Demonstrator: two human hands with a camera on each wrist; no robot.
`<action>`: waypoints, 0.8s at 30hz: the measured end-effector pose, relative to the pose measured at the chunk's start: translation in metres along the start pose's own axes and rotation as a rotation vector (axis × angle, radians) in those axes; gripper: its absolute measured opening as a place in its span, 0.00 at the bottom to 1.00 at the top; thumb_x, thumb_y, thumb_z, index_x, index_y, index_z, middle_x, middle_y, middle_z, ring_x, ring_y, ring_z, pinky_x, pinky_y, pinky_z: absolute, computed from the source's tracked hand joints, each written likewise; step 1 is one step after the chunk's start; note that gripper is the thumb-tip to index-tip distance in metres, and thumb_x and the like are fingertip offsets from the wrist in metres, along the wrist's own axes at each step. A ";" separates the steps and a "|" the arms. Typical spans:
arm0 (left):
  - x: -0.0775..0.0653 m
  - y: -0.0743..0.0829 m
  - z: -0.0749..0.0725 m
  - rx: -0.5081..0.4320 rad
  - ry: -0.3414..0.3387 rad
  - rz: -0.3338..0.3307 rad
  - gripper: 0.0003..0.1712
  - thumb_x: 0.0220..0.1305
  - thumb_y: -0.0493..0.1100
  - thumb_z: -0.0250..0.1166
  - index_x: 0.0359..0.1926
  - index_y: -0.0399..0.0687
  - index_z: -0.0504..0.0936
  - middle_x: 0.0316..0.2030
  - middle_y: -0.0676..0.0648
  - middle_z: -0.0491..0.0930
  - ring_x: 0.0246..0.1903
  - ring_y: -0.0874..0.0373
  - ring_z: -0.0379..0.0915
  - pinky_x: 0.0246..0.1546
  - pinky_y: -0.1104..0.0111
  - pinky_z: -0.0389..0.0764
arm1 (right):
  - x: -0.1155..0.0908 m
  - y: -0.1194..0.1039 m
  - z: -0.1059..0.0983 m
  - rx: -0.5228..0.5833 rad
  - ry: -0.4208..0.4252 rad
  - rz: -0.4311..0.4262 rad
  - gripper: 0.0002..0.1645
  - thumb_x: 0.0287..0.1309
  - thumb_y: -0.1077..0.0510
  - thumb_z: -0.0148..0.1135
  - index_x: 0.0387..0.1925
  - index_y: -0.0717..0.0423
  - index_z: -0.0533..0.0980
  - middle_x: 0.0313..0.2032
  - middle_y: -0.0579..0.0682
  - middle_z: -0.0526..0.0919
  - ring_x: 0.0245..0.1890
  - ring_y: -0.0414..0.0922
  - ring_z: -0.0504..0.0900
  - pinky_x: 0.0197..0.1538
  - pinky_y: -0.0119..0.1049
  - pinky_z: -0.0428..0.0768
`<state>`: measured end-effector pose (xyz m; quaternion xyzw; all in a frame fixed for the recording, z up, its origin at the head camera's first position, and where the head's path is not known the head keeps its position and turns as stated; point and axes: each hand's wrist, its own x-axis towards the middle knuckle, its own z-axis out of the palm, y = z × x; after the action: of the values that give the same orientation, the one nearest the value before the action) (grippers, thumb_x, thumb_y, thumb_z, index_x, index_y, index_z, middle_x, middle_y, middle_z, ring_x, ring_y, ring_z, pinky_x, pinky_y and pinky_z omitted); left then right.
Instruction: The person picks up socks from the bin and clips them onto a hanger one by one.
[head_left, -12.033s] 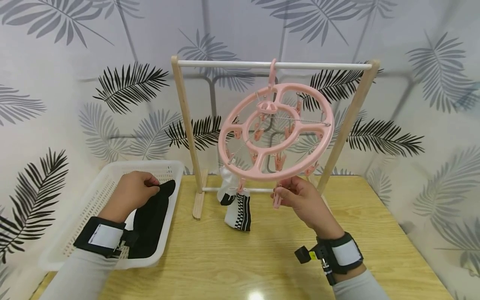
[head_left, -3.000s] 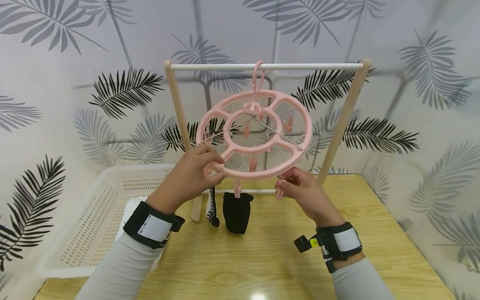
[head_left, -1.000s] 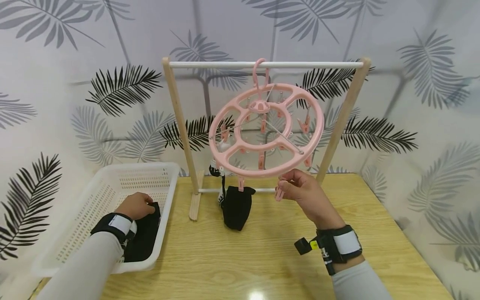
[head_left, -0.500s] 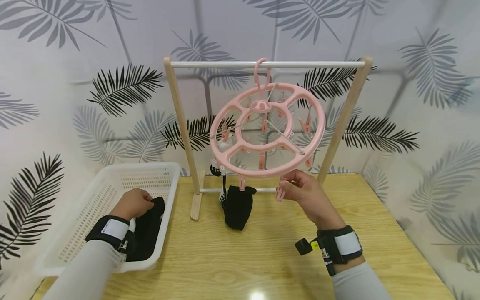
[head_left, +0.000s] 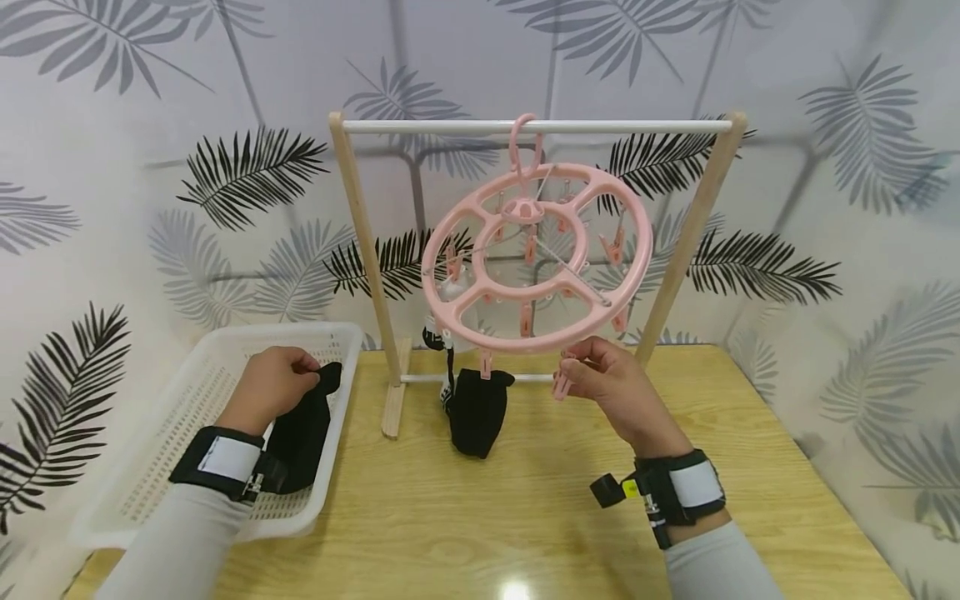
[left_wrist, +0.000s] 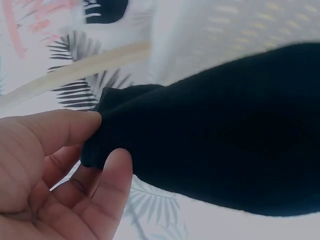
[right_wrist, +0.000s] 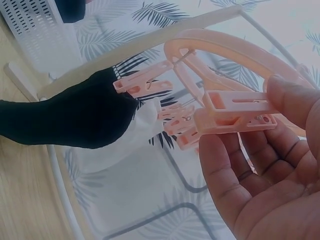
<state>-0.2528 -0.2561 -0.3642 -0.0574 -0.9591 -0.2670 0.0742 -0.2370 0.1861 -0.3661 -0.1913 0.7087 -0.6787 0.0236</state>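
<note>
Over the basket, my left hand [head_left: 270, 387] pinches the end of a black sock [head_left: 303, 442] between thumb and fingers. The left wrist view shows the sock's cuff-like edge [left_wrist: 95, 150] at the fingertips. My right hand [head_left: 611, 392] holds a pink clothespin [right_wrist: 220, 102] by its handles, under the front rim of a round pink drying hanger [head_left: 525, 343]. Another black sock [head_left: 476, 417] hangs from the neighbouring clothespin [head_left: 485, 364]. Behind it is a white sock with black pattern [head_left: 450, 337], partly hidden by the hanger.
A white bar [head_left: 420, 127] on a wooden-legged rack [head_left: 363, 233] carries the hanger. The white plastic basket [head_left: 345, 417] stands left on the wooden table [head_left: 525, 517]. Several unused clothespins, such as one pink clothespin [head_left: 615, 248], dangle from the rings. A leaf-patterned curtain [head_left: 825, 125] hangs behind.
Since 12 seconds ago a black sock has come to hang at the front and the hanger has turned. From the hanger, my left hand went into the basket and has raised another black sock.
</note>
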 end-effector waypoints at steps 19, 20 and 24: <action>-0.037 0.061 -0.011 -0.100 0.162 0.072 0.09 0.65 0.38 0.65 0.44 0.39 0.86 0.36 0.43 0.85 0.26 0.55 0.71 0.27 0.63 0.70 | 0.000 0.001 0.001 -0.001 0.012 0.010 0.15 0.71 0.58 0.57 0.45 0.70 0.70 0.35 0.56 0.79 0.33 0.47 0.84 0.48 0.44 0.82; -0.040 0.066 -0.010 -0.116 0.167 0.072 0.09 0.65 0.38 0.65 0.44 0.40 0.87 0.36 0.43 0.85 0.25 0.55 0.71 0.27 0.63 0.70 | 0.000 0.001 0.001 -0.003 0.012 0.010 0.15 0.71 0.58 0.57 0.45 0.69 0.70 0.36 0.56 0.79 0.33 0.48 0.84 0.48 0.44 0.82; -0.051 0.084 -0.005 -0.155 0.192 0.099 0.08 0.64 0.37 0.67 0.43 0.41 0.87 0.37 0.43 0.85 0.27 0.55 0.75 0.27 0.63 0.73 | 0.001 0.001 0.001 -0.004 0.006 0.009 0.16 0.72 0.59 0.57 0.46 0.72 0.68 0.35 0.57 0.79 0.33 0.48 0.83 0.48 0.45 0.82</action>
<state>-0.1897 -0.1909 -0.3270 -0.0844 -0.9200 -0.3408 0.1741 -0.2382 0.1852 -0.3669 -0.1861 0.7110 -0.6777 0.0242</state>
